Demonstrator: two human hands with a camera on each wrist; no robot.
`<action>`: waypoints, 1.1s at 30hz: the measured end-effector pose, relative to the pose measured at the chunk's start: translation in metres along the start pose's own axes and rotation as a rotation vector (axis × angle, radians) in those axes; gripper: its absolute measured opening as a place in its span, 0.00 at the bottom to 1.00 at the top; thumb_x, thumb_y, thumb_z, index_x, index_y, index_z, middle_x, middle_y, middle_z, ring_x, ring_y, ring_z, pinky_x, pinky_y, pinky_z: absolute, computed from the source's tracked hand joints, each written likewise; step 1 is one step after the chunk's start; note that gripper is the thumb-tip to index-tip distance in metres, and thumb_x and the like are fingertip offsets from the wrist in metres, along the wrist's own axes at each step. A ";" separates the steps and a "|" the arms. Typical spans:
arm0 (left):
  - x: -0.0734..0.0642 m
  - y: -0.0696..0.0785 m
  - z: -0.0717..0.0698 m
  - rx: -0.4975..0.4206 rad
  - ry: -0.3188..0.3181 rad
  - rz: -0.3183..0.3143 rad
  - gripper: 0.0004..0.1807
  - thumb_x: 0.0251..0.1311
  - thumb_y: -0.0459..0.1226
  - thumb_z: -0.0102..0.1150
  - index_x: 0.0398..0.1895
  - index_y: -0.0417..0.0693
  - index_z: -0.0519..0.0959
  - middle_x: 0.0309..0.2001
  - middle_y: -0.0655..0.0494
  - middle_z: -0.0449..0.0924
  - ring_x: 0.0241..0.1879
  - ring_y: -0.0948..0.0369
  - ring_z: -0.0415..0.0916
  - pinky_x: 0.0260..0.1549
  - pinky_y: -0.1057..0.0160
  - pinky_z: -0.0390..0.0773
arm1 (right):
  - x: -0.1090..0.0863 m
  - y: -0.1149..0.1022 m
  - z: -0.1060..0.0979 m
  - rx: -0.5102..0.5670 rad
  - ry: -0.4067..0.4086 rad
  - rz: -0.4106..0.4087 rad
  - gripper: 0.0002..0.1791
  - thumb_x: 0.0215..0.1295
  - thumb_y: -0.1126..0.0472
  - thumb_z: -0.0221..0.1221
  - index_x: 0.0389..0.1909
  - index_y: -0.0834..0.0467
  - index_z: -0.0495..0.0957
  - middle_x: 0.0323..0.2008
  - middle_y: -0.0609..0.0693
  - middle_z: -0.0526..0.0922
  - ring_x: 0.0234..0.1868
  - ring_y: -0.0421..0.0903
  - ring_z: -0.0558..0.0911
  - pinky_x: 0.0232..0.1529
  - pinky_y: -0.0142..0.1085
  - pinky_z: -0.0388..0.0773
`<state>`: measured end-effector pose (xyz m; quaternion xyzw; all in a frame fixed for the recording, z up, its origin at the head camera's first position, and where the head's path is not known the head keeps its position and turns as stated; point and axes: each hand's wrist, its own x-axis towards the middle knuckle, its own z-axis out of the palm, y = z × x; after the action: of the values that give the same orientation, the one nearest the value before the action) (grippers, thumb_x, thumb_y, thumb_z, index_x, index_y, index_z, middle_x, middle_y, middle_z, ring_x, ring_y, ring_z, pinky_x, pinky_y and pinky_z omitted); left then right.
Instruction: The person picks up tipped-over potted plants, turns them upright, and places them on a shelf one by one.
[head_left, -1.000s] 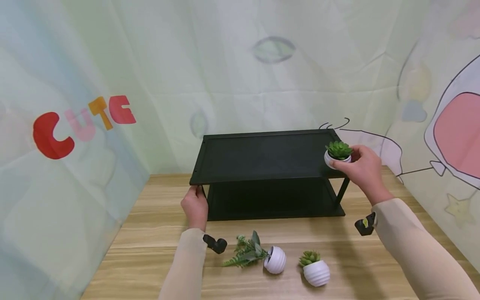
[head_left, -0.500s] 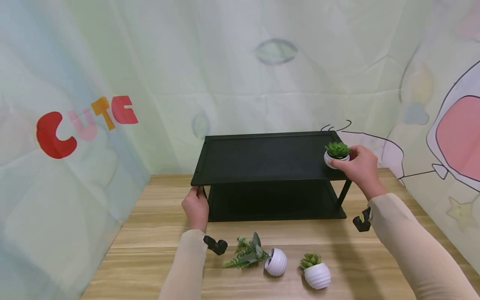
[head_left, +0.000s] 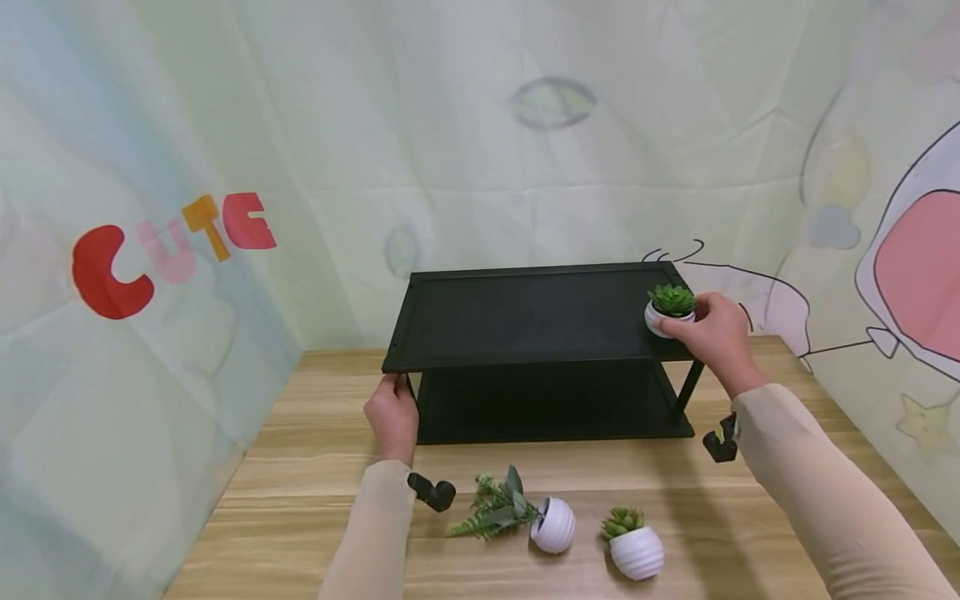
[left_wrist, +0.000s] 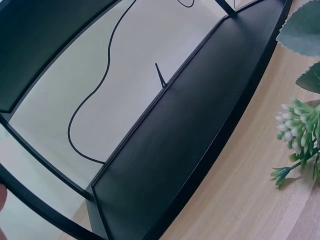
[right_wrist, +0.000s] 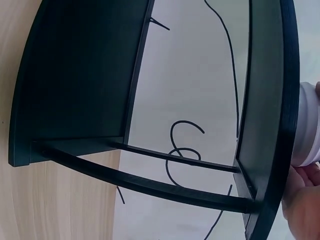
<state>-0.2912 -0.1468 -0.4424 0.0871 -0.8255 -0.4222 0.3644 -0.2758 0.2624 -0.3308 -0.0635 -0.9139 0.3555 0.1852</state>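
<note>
One potted succulent [head_left: 671, 312], pinched by the right hand [head_left: 715, 337] near the black shelf's [head_left: 525, 321] upper right edge, seems mid-placement; release calls for level footing, the left hand [head_left: 392, 419] gripping beneath the front-left corner.

Potted succulent [head_left: 671, 303]: green rosette leaves, small round white pot, upright, at right end of shelf's upper tier; right hand [head_left: 718, 337] grips pot from its right side. Black shelf [head_left: 532, 317]: two flat rectangular tiers, thin bar legs at ends, standing upright; left hand [head_left: 392, 417] holds left end, just below upper tier.
</note>
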 end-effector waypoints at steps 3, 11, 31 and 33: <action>0.000 0.001 -0.001 -0.001 0.008 0.008 0.07 0.61 0.31 0.54 0.33 0.35 0.81 0.32 0.39 0.83 0.31 0.45 0.81 0.30 0.47 0.76 | 0.000 0.000 -0.002 0.002 -0.023 0.009 0.35 0.53 0.44 0.63 0.48 0.70 0.69 0.40 0.63 0.73 0.39 0.55 0.71 0.32 0.38 0.67; 0.000 0.001 -0.001 0.010 0.011 0.008 0.07 0.61 0.30 0.54 0.33 0.35 0.81 0.32 0.39 0.83 0.32 0.44 0.81 0.31 0.47 0.76 | -0.004 0.000 -0.003 0.009 -0.037 -0.011 0.36 0.54 0.43 0.62 0.50 0.71 0.69 0.40 0.64 0.74 0.38 0.54 0.72 0.32 0.37 0.69; -0.001 -0.001 0.000 0.006 0.008 0.008 0.08 0.61 0.30 0.53 0.34 0.34 0.81 0.32 0.38 0.83 0.32 0.44 0.81 0.31 0.47 0.76 | -0.013 0.004 -0.008 0.137 -0.007 0.001 0.43 0.56 0.42 0.60 0.62 0.70 0.61 0.54 0.68 0.70 0.54 0.62 0.71 0.53 0.54 0.69; 0.000 -0.001 0.000 0.002 0.010 0.010 0.08 0.61 0.30 0.54 0.34 0.34 0.81 0.32 0.39 0.83 0.32 0.44 0.81 0.31 0.47 0.76 | -0.014 0.002 -0.011 0.140 0.000 0.002 0.44 0.56 0.42 0.60 0.63 0.70 0.60 0.55 0.69 0.69 0.55 0.63 0.71 0.53 0.54 0.68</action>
<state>-0.2910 -0.1470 -0.4433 0.0856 -0.8244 -0.4192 0.3707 -0.2586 0.2672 -0.3290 -0.0514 -0.8868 0.4188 0.1888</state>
